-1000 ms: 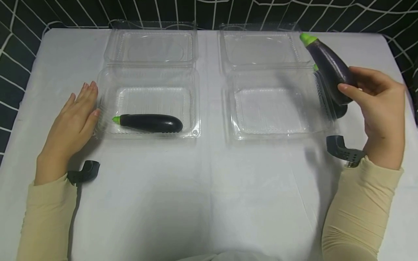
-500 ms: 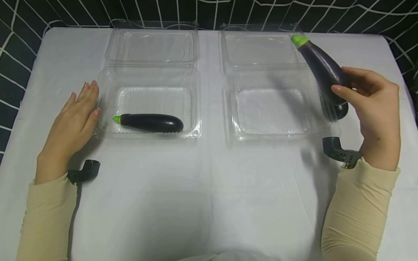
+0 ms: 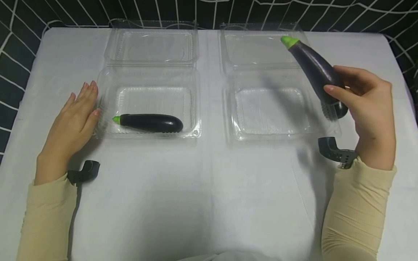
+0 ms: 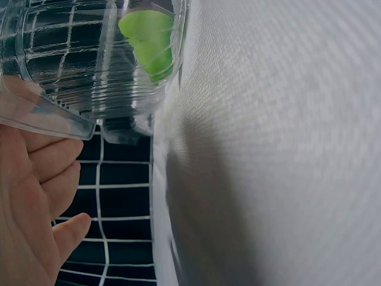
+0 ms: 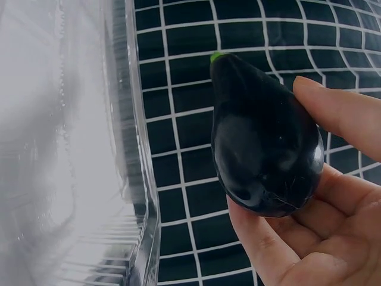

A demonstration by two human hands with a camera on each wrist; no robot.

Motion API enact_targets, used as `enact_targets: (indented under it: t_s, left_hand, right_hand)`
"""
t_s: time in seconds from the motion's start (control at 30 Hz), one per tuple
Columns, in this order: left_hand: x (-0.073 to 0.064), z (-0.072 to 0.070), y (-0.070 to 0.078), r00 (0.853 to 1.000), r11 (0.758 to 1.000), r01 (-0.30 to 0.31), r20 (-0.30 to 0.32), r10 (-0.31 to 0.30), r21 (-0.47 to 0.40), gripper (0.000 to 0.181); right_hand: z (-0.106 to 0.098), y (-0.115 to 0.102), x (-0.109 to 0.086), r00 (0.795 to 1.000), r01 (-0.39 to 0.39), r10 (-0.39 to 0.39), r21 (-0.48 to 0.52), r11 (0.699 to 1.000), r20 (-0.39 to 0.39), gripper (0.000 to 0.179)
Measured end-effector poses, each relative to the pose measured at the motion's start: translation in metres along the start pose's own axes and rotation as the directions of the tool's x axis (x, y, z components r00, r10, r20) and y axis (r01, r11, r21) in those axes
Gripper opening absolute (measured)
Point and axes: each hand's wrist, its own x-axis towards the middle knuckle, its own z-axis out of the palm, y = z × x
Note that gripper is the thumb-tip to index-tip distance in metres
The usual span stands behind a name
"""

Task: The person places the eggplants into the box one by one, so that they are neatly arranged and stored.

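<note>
My right hand [image 3: 369, 105] grips a dark purple eggplant [image 3: 311, 65] with a green stem end, thumb on one side and fingers on the other. It hangs tilted over the right side of the right clear plastic clamshell box [image 3: 238, 119]. The right wrist view shows its rounded end [image 5: 268, 149] toward me. A second eggplant [image 3: 341, 110] lies by the box's right wall, mostly hidden behind the held one. My left hand [image 3: 70, 123], fingers straight, rests at the left edge of the left clamshell box [image 3: 196, 101]. Inside that box a third eggplant [image 3: 150, 123] lies sideways near the front.
Both boxes stand with their lids, left lid [image 3: 150, 47] and right lid [image 3: 258, 50], folded back toward the far edge. A white cloth [image 3: 209, 203] covers the table. Behind it hangs a dark fabric with white grid lines [image 3: 225, 14].
My right hand has moved left with the eggplant, bringing it further over the right box and covering more of the eggplant lying there. The left hand has stayed still.
</note>
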Motion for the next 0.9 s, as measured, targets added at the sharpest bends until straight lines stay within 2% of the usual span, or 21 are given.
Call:
enact_targets:
  t_s: [0.07,0.1,0.23,0.33,0.47,0.6,0.8,0.9]
  left_hand:
    - [-0.0004,-0.0001,0.0002,1.000,1.000,0.003,0.001,-0.003,0.000,0.053]
    - [-0.0005,-0.0002,0.0003,1.000,1.000,0.005,0.001,-0.005,0.001,0.053]
    - [-0.0004,-0.0002,0.0001,1.000,1.000,0.002,0.000,-0.002,0.002,0.053]
    - [0.0000,0.0001,-0.0004,1.000,1.000,-0.002,-0.003,0.002,0.002,0.053]
    - [0.0001,0.0002,-0.0003,1.000,1.000,-0.003,-0.006,0.003,-0.002,0.052]
    - [-0.0007,0.0003,0.0004,1.000,1.000,0.008,-0.004,-0.008,0.000,0.052]
    - [-0.0007,0.0003,0.0014,1.000,1.000,0.014,0.002,-0.014,0.002,0.052]
    - [-0.0005,-0.0002,0.0016,1.000,1.000,0.016,0.005,-0.016,0.002,0.052]
  right_hand:
    - [0.0015,-0.0013,-0.0007,1.000,0.003,-0.003,0.036,0.999,0.010,0.042]
    - [0.0021,-0.0022,-0.0010,1.000,0.004,-0.004,0.016,1.000,0.011,0.042]
    - [0.0051,-0.0037,-0.0022,1.000,0.007,-0.009,0.054,0.999,0.028,0.041]
    - [0.0071,-0.0048,-0.0032,0.999,0.011,-0.013,0.046,0.999,0.043,0.042]
    - [0.0085,-0.0063,-0.0045,0.998,0.017,-0.015,-0.025,1.000,0.059,0.043]
    - [0.0094,-0.0069,-0.0050,0.997,0.017,-0.013,-0.056,0.998,0.073,0.044]
    - [0.0101,-0.0067,-0.0055,0.995,0.004,-0.011,0.069,0.998,0.096,0.043]
    - [0.0102,-0.0065,-0.0055,0.995,0.003,-0.011,0.076,0.997,0.100,0.042]
